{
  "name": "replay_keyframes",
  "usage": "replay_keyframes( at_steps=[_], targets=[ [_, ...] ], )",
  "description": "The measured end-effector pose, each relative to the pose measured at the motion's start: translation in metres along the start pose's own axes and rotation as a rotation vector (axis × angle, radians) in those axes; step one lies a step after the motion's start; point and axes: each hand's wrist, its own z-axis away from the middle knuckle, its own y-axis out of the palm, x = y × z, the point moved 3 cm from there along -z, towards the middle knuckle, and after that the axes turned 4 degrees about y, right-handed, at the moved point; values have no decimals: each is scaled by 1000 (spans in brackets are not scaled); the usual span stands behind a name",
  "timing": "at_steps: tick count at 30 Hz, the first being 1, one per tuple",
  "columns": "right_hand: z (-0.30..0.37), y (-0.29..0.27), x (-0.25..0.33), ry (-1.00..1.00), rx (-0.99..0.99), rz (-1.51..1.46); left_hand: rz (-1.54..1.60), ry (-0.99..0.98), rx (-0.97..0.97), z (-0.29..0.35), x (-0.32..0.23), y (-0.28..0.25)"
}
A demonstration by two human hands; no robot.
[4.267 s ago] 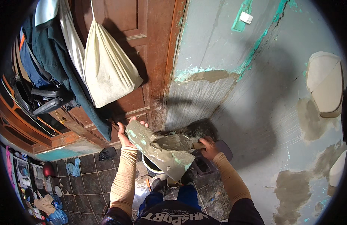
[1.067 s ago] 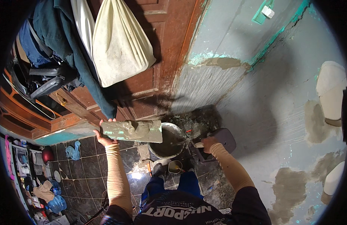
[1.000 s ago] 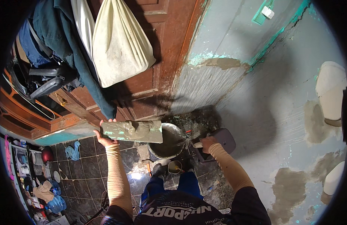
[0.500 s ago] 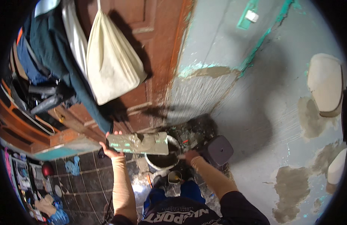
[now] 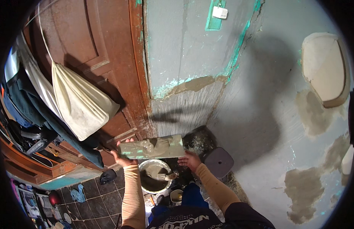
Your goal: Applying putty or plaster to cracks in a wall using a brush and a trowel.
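A rectangular board (image 5: 127, 155), pale green under a lumpy layer of wet grey mortar (image 5: 150, 146), is held level in front of me. My left hand (image 5: 124, 158) grips its left end, with fingertips showing over the far edge. My right hand (image 5: 190, 160) is at the board's lower right corner, thumb against it and the other fingers partly hidden. Beneath the board, a round white-rimmed bucket (image 5: 169, 165) holds more grey mortar. A trowel (image 5: 167, 176) rests in the bucket, its handle toward the right rim.
A purple-grey stool (image 5: 219, 162) stands right of the bucket, by the grey wall (image 5: 253, 114). A small container (image 5: 176, 195) sits near my feet. Left, a cream drawstring bag (image 5: 81, 103) and dark clothes (image 5: 51, 118) hang on the brown door (image 5: 119, 57).
My right hand has left the bucket and come up to the board's right end. The trowel now lies in the bucket. My view has turned, shifting the door and bag leftward.
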Motion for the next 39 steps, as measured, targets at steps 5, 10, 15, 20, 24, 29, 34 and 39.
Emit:
replay_keyframes(
  at_steps=[5, 10, 15, 20, 24, 29, 34, 39],
  targets=[
    [-1, -30, 88, -82, 358, -452, 68, -35, -142, -14, 115, 39],
    [-34, -44, 163, -195, 502, -735, 22, 15, -177, -39, 207, 60],
    [-72, -77, 223, -300, 493, -743, 25, 61, -226, -64, 270, 74],
    [-118, -99, 242, -348, 525, -669, -12, 48, -248, -90, 300, 69],
    [-165, -139, 244, -445, 512, -658, -27, -20, -283, -104, 329, 61],
    [-181, -111, 259, -437, 283, -638, -178, -208, -333, -117, 310, 43],
    [-194, -120, 264, -464, 236, -626, -161, -324, -283, -128, 307, 50],
    [-200, -117, 263, -502, 239, -625, -278, -411, -250, -141, 297, 27]
  ],
)
